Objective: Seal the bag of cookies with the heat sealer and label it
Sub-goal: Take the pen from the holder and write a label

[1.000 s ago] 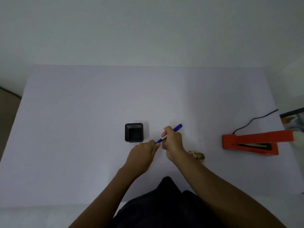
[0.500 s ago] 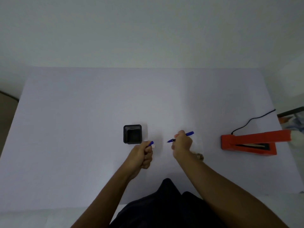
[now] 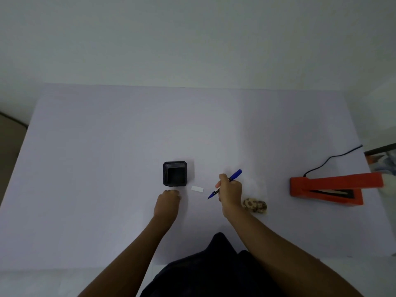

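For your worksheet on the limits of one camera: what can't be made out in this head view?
- Left hand: fingers curled away; whether it holds the pen cap is hidden.
- Bag of cookies: partly behind the right hand; its clear film and any seal barely show.
- Label: too small to show any writing.
- Heat sealer: cord runs off the table edge.

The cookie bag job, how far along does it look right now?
The bag of cookies lies apart from the orange heat sealer, so sealing may be done, though no seam shows. In hand: the right hand holds an uncapped blue pen near a blank white label. The left hand is curled. Left: writing and sticking the label.
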`<action>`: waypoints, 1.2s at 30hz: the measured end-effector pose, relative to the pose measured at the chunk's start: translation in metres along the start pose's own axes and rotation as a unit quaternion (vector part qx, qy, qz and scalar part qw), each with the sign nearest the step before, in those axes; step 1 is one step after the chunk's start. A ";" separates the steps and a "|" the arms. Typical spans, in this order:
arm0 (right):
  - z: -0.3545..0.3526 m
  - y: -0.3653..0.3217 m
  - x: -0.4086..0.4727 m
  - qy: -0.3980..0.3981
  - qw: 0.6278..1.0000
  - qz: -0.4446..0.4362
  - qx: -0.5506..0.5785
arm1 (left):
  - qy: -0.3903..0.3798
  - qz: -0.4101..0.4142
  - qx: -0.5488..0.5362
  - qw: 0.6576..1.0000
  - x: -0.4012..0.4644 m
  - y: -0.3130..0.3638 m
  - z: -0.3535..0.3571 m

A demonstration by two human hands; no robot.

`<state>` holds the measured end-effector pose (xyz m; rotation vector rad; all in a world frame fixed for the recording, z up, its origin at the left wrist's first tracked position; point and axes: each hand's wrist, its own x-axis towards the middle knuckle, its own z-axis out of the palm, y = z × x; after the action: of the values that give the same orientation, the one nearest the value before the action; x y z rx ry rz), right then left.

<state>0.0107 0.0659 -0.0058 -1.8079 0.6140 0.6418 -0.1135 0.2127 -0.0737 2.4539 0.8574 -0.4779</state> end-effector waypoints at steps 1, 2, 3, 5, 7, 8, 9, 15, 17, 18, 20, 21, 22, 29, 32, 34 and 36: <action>0.000 0.000 -0.001 -0.003 1.000 -0.002 -0.004 | 0.000 0.000 -0.007 1.000 0.001 0.001 0.001; 0.000 0.001 -0.001 -0.005 1.000 -0.005 -0.007 | -0.001 0.000 -0.007 1.000 0.001 0.003 0.002; 0.000 0.001 0.000 -0.006 1.000 -0.006 -0.009 | 0.001 0.007 0.000 1.000 0.001 0.004 0.002; 0.001 0.004 0.001 -0.008 1.000 -0.007 -0.011 | 0.006 0.021 0.028 0.999 0.001 0.004 0.003; 0.002 0.007 0.002 -0.010 1.000 -0.006 -0.014 | 0.017 0.035 0.058 0.998 -0.001 0.001 0.005; 0.002 0.008 0.003 -0.012 1.000 -0.005 -0.017 | 0.019 0.038 0.065 0.997 -0.001 0.000 0.007; 0.003 0.010 0.003 -0.015 1.000 -0.004 -0.019 | 0.022 0.041 0.069 0.997 -0.001 -0.001 0.008; 0.005 0.016 0.006 -0.023 0.999 -0.002 -0.030 | 0.042 0.042 0.052 0.997 -0.003 -0.008 0.014; 0.005 0.017 0.007 -0.025 0.999 -0.001 -0.034 | 0.050 0.043 0.046 0.997 -0.004 -0.009 0.013; 0.006 0.017 0.008 -0.026 0.999 -0.002 -0.036 | 0.056 0.047 0.041 0.996 -0.005 -0.010 0.013; 0.006 0.018 0.009 -0.026 0.999 -0.002 -0.039 | 0.066 0.053 0.022 0.996 -0.008 -0.010 0.013; 0.007 0.018 0.010 -0.027 0.999 -0.001 -0.037 | 0.072 0.055 0.011 0.996 -0.010 -0.009 0.013; 0.007 0.018 0.011 -0.028 0.999 0.000 -0.033 | 0.078 0.059 0.003 0.995 -0.011 -0.008 0.013; 0.008 0.021 0.016 -0.027 0.999 -0.032 0.003 | 0.043 0.172 0.061 0.982 0.004 0.018 0.018; 0.011 0.022 0.020 -0.048 0.998 -0.051 0.005 | 0.021 0.173 0.082 0.981 0.016 0.033 0.020; 0.012 0.023 0.021 -0.060 0.996 -0.070 -0.011 | 0.006 0.161 0.107 0.981 0.022 0.039 0.019; 0.012 0.024 0.022 -0.069 0.994 -0.084 -0.018 | -0.002 0.155 0.130 0.979 0.027 0.042 0.016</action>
<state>0.0093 0.0681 -0.0405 -1.8097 0.3539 0.6604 -0.0685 0.1879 -0.0850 2.7580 0.4176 -0.5056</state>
